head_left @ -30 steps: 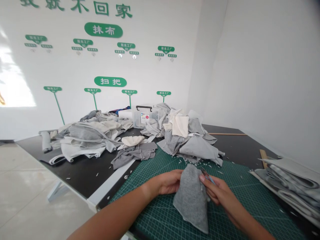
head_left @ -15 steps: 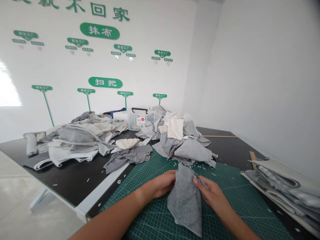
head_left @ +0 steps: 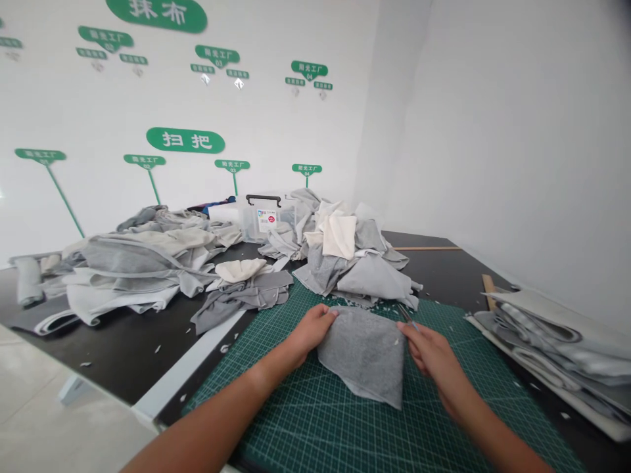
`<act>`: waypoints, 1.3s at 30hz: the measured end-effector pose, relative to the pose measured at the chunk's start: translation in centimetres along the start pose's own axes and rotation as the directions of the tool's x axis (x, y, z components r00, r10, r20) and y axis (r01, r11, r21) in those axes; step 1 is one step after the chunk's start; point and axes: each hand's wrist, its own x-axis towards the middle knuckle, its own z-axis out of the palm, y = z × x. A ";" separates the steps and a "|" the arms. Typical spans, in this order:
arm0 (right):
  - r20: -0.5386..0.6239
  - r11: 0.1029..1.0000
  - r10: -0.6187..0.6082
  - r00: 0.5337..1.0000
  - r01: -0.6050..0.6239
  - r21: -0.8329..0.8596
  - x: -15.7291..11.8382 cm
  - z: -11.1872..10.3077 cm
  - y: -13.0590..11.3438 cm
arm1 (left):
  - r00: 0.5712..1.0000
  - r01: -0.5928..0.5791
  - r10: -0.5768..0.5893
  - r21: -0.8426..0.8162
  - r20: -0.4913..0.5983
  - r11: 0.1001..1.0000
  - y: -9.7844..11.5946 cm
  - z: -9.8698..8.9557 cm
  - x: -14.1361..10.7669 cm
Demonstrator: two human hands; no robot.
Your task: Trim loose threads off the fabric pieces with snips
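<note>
A piece of grey cloth (head_left: 363, 356) is stretched between my two hands over the green cutting mat (head_left: 315, 427). My left hand (head_left: 315, 330) pinches its upper left corner between thumb and fingers. Its right corner is gripped by my right hand (head_left: 428, 346), which also holds small scissors (head_left: 406, 314) whose thin blades point up and away. The scissors' handles are mostly hidden in my palm. The cloth's lower edge hangs slanted, and a pale bit of lint clings near its right side.
Behind the mat rises a heap of grey and cream cloths (head_left: 340, 236), with white scraps at its foot. A larger cloth pile (head_left: 133, 263) covers the left of the black table. Folded fabric (head_left: 552, 348) is stacked at right. A clear plastic box (head_left: 251, 223) stands at the back.
The cloth has gone from hanging narrow and lengthwise to being spread sideways. My hands have moved apart, the right one now gripping a corner. The view has shifted slightly right and down.
</note>
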 end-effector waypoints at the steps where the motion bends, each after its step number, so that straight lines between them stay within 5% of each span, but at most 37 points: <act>1: -0.005 1.000 0.014 1.000 -0.014 0.007 0.1 -0.1 0.1 | 0.999 0.030 -0.030 0.025 0.030 0.999 0.1 -0.2 -0.1; 5: 0.000 0.998 0.043 0.999 -0.043 -0.038 0.4 -0.2 0.4 | 0.991 0.066 -0.082 0.146 0.107 0.987 0.1 -0.7 -0.2; 12: 0.049 0.979 0.039 0.998 -0.029 -0.200 1.1 -0.2 1.3 | 0.991 -0.065 0.002 0.457 0.137 0.887 -0.3 -0.9 0.2; 21: 0.060 0.948 -0.066 0.996 0.082 -0.307 1.7 -0.2 2.2 | 0.961 -0.257 0.150 0.548 0.233 0.796 -0.5 -1.1 -0.4; 39: 0.092 0.792 -0.115 0.989 0.147 -0.593 2.3 -0.7 2.3 | 0.933 -0.295 0.076 0.629 0.351 0.719 1.0 -1.8 -1.1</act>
